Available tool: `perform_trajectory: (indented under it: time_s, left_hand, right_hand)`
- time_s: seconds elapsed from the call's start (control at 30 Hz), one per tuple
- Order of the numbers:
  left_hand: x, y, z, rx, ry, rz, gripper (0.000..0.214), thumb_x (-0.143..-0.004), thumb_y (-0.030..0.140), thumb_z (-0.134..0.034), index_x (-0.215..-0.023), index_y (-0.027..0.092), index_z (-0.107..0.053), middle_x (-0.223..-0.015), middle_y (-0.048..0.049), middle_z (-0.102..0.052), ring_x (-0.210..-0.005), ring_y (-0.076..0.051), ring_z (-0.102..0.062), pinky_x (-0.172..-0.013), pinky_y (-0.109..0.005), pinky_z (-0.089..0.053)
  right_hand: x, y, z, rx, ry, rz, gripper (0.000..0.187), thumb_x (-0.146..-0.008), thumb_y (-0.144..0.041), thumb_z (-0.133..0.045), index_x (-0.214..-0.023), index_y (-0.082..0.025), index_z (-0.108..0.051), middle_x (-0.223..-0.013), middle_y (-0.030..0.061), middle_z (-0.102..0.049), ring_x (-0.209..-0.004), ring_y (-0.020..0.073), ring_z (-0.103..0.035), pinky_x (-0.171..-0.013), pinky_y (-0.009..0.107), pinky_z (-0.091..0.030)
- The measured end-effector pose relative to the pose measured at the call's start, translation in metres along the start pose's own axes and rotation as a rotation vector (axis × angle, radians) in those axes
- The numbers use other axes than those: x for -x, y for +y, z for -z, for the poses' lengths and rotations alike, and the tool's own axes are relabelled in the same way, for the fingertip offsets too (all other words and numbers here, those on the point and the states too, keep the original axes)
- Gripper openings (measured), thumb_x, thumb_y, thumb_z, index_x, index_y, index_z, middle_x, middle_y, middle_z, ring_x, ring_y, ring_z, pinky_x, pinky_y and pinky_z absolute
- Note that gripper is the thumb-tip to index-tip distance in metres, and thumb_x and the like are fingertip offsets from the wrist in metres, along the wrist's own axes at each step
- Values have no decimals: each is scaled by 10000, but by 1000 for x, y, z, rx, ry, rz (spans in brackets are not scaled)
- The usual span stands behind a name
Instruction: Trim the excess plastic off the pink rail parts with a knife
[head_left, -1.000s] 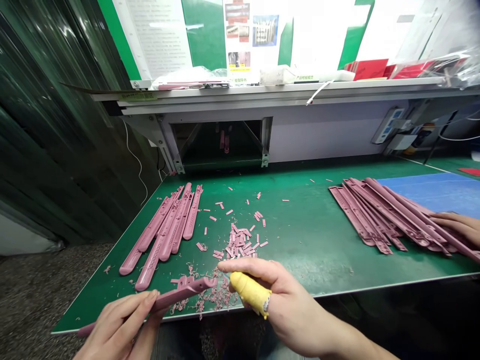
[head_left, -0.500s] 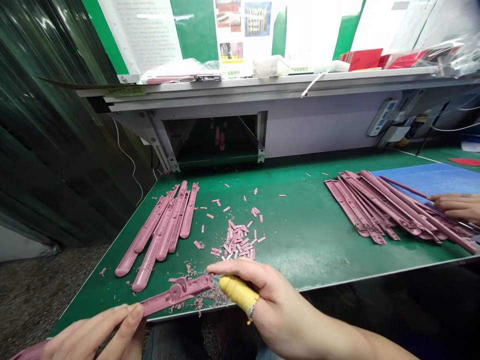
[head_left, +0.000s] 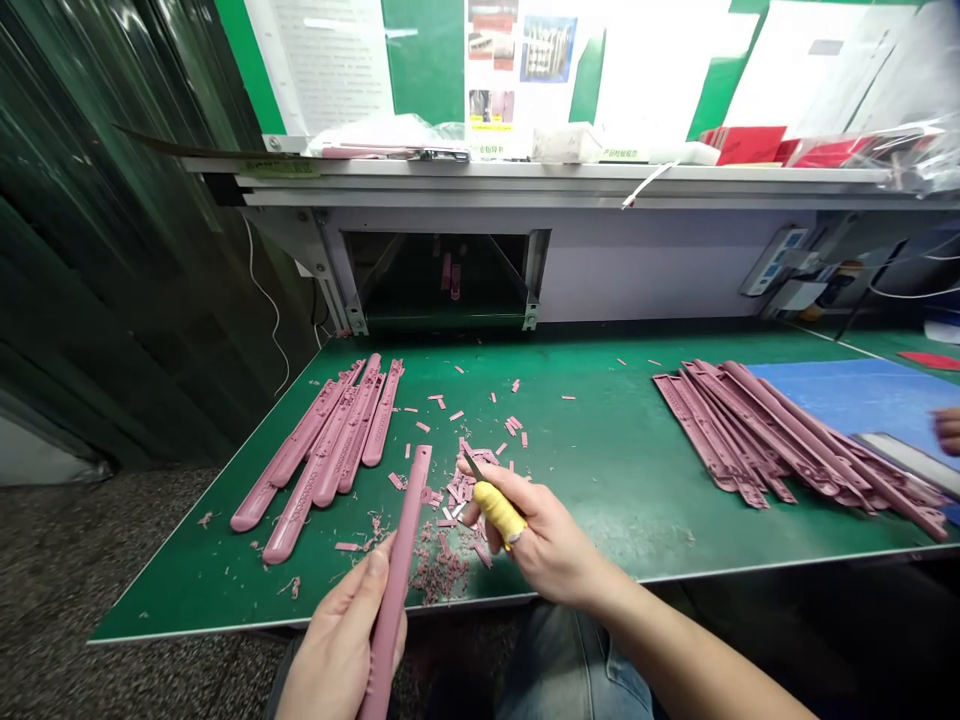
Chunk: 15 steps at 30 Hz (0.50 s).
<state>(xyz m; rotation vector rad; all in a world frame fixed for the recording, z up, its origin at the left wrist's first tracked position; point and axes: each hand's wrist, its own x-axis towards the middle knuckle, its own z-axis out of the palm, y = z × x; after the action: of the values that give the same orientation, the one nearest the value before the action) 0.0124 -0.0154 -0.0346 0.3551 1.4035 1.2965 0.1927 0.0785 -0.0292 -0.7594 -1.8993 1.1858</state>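
**Left hand (head_left: 341, 640):** curled shut around a pink molded plastic strip (head_left: 392, 590), thumb lying along it. The strip stands almost upright, and its top end leans away from the person.

**Right hand (head_left: 551, 545):** fingers drawn in, thumb and a finger pinched together on a small knife (head_left: 472, 465). Only the blade shows, the rest looks tucked behind the fingers.

**Finger gear:** one yellow finger cot (head_left: 499, 510) and one silvery band (head_left: 514, 537), both on the right hand.

**Where the work is:** strip and blade are close but not touching, over the front edge of the green worktop (head_left: 600, 535), left of middle.

**Left stack:** about six pink strips (head_left: 322, 455) lying side by side toward the left edge. They overlap, so that's my best count.

**Right stack:** a dozen or so pink strips (head_left: 772, 445) fanned out toward the right edge, partly on a blue mat (head_left: 840, 395).

**Scraps:** dozens of small pink chips (head_left: 480, 480) between the stacks, plus a heap of pink shavings (head_left: 439, 570) by the front edge.

**Under the shelf:** two pink pieces (head_left: 450, 275) in an opening in the panel.

**Someone else:** a co-worker's hand (head_left: 949, 430) at the far right.
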Motion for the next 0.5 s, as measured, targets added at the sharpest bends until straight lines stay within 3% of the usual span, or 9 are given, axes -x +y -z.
perform_trajectory:
  time_s: [0.1, 0.23, 0.33, 0.5]
  left_hand:
    - [-7, -12, -3, 88, -17, 76, 410, -600, 509, -795, -828, 200, -652, -495, 78, -403, -402, -53, -317, -363, -174, -276]
    - [-10, -16, -3, 97, -74, 97, 427, -555, 476, -830, -832, 207, -647, -491, 90, -373, -404, -53, -316, -367, -174, -266]
    - [-5, -11, -6, 72, -79, 32, 410, -578, 459, -819, -850, 186, -678, -502, 78, -407, -406, -58, -340, -368, -181, -300]
    - [7, -4, -13, 48, -98, -42, 372, -632, 429, -796, -867, 154, -705, -504, 60, -456, -400, -64, -367, -360, -186, -325]
  right_hand:
    - [-10, 2, -7, 393, 64, 22, 299, -935, -328, -501, -1196, -188, -541, -739, -5, -612, -618, 126, -516, -571, 229, -377]
    - [-27, -4, -10, 880, 14, 27, 283, -836, -440, -644, -788, -173, -564, -692, 7, -586, -582, 133, -474, -517, 239, -260]
    - [-33, -9, -7, 1038, -42, 52, 279, -847, -395, -639, -720, -181, -515, -658, -2, -574, -565, 128, -464, -510, 245, -218]
    - [-34, -19, -2, 1111, -81, 87, 285, -896, -419, -561, -746, -182, -513, -662, 7, -587, -543, 136, -486, -484, 258, -183]
